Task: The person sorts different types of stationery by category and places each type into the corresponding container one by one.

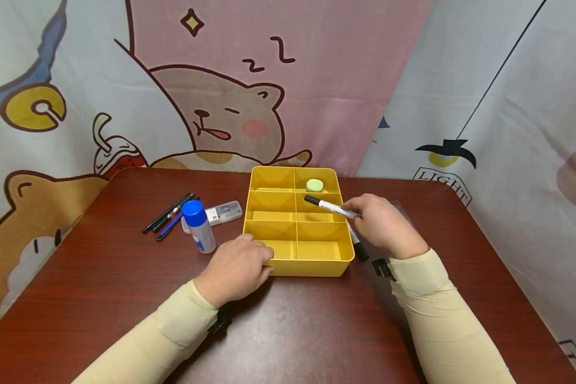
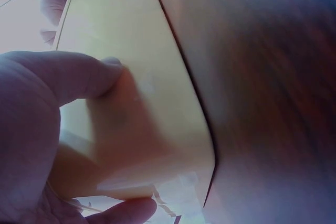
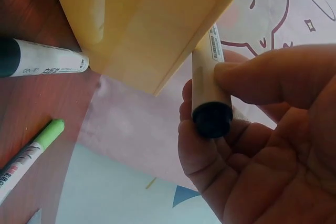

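A yellow divided box (image 1: 288, 268) with two columns of compartments stands on the table. At its front left corner, my left hand (image 1: 237, 266) grips the wall. In the left wrist view its thumb (image 2: 94, 77) presses on the box's outer side. Over the right middle compartment, a white marker (image 1: 333, 207) with a black cap points left, slightly tilted. My right hand (image 1: 383, 224) pinches it near its rear end between thumb (image 3: 273, 74) and fingers. In the back right compartment lies a pale green rounded piece (image 1: 314, 185).
Left of the box stand or lie a white bottle with blue cap (image 1: 199, 226), a clear small case (image 1: 225, 212) and several pens (image 1: 168, 216). Another black-capped marker (image 1: 360, 248) lies against the box's right side. Near it is a green-ended pen (image 3: 31, 156).
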Demonstrator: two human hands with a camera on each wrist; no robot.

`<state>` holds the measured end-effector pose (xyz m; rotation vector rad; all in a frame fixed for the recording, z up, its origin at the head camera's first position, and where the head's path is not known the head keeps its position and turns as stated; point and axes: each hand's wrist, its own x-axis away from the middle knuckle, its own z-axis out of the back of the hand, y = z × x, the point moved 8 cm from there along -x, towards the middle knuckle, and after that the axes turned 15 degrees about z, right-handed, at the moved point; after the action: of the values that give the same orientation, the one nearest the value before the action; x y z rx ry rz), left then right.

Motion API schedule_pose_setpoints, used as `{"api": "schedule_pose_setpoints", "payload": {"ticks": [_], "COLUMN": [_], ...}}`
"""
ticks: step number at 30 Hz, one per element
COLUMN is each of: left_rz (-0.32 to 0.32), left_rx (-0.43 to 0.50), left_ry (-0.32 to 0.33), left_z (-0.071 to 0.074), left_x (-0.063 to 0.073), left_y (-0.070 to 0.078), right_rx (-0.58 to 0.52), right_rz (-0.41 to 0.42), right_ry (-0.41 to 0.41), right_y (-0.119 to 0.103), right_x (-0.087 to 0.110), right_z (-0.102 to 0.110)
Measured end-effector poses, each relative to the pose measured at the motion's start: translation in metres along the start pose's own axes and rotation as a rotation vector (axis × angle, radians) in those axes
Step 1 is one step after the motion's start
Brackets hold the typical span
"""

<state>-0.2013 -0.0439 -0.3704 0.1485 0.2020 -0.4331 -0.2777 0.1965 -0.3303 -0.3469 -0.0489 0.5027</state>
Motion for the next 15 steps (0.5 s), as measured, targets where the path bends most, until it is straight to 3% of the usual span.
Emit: {"api": "schedule_pose_setpoints", "payload": {"ticks": [15], "left_rz": [0.003], "left_rx": [-0.001], "left_ry": [-0.002], "left_z": [0.0], "left_x": [0.0], "left_y": [0.0], "right_rx": [0.065], "right_rz": [0.123], "right_ry": [0.058], "right_y": [-0.012], "right_x": [-0.006], "right_z": [-0.001]}}
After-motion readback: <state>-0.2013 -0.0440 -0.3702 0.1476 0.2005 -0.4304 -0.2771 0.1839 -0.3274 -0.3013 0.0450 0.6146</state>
